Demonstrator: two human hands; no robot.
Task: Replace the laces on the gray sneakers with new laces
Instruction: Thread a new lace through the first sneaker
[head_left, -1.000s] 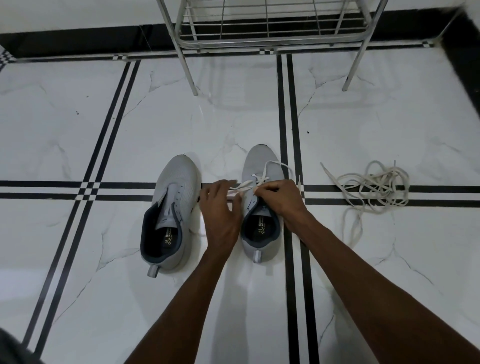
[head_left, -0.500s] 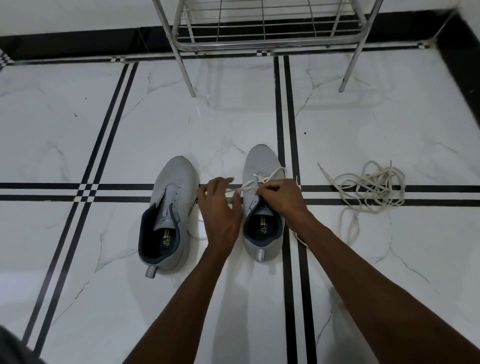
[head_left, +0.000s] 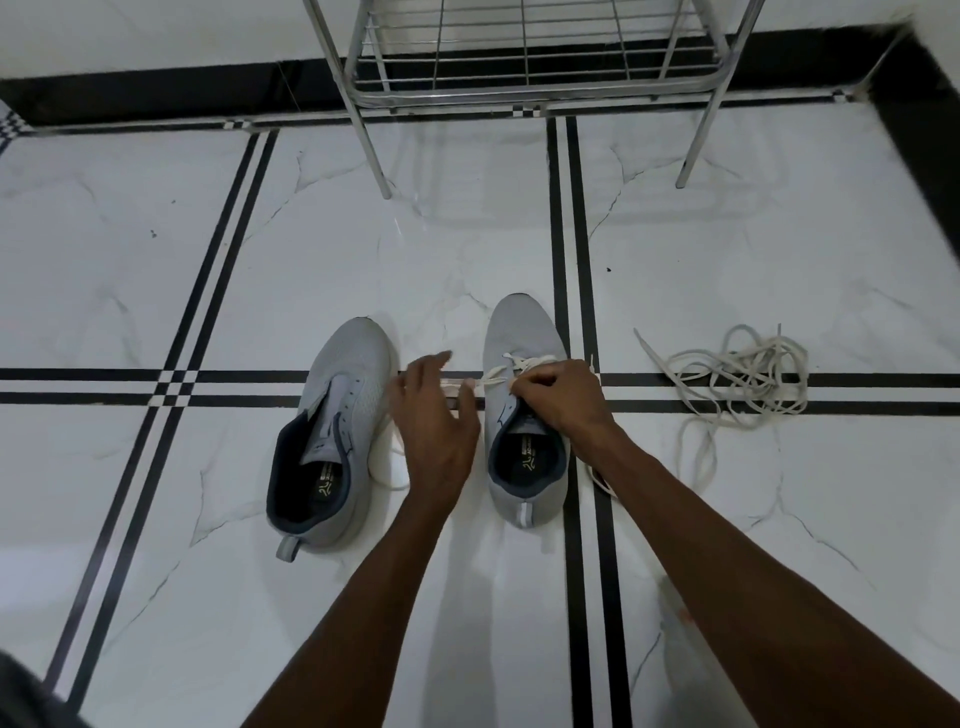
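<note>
Right hand (head_left: 558, 397) pinches the flat white lace (head_left: 511, 366) over the right gray mesh sneaker (head_left: 522, 338); left hand (head_left: 434, 415), fingers relaxed, touches a lace strand. Loose cream laces (head_left: 737, 379) lie tangled on glossy marble floor (head_left: 156, 260), far right.

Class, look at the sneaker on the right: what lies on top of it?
A white lace crosses the right sneaker at its front eyelets. The right hand rests over the tongue, pinching the lace, so the eyelets beneath it are covered. The insole shows.
</note>
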